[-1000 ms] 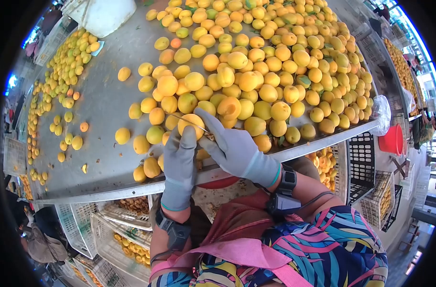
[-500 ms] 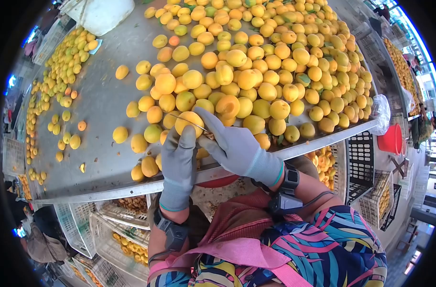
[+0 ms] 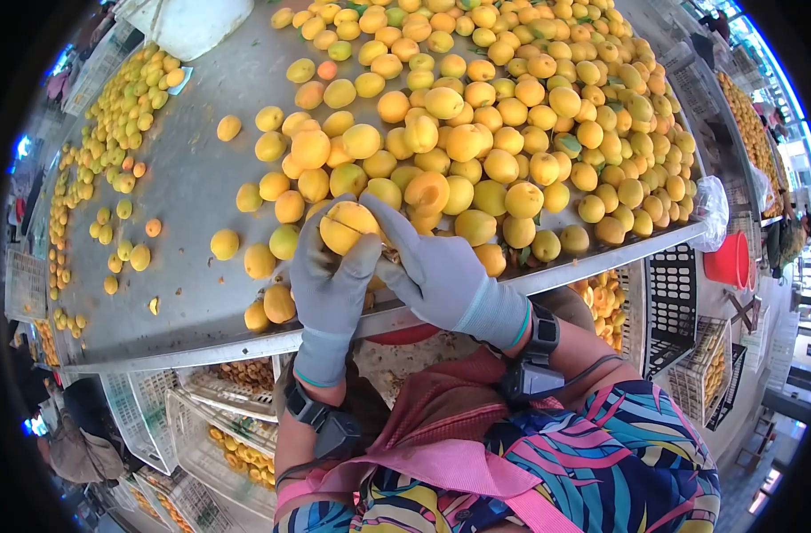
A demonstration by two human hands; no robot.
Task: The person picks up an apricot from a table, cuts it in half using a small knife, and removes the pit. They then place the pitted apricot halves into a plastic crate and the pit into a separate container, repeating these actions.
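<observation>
My left hand point(image 3: 325, 289), in a grey glove, is closed around a yellow-orange apricot point(image 3: 345, 233) just above the table's front edge. A dark slit line runs across the top of the fruit. My gloved right hand point(image 3: 454, 277) is closed on a small knife point(image 3: 389, 252) by its short brown handle. Its thin blade meets the right side of the apricot and is mostly hidden by the fruit and fingers. A halved apricot point(image 3: 426, 193) lies cut side up just beyond my right hand.
A large heap of apricots covers the metal table point(image 3: 187, 213), with a second group at the far left. A white sack point(image 3: 187, 22) sits at the back. Below the front edge stand plastic crates point(image 3: 223, 444) of cut fruit. A red bucket point(image 3: 725, 260) is at right.
My left fingers have spread around the apricot and turned it slightly. The blade, which lay visible across the fruit, now shows less, and a slit line runs over the top.
</observation>
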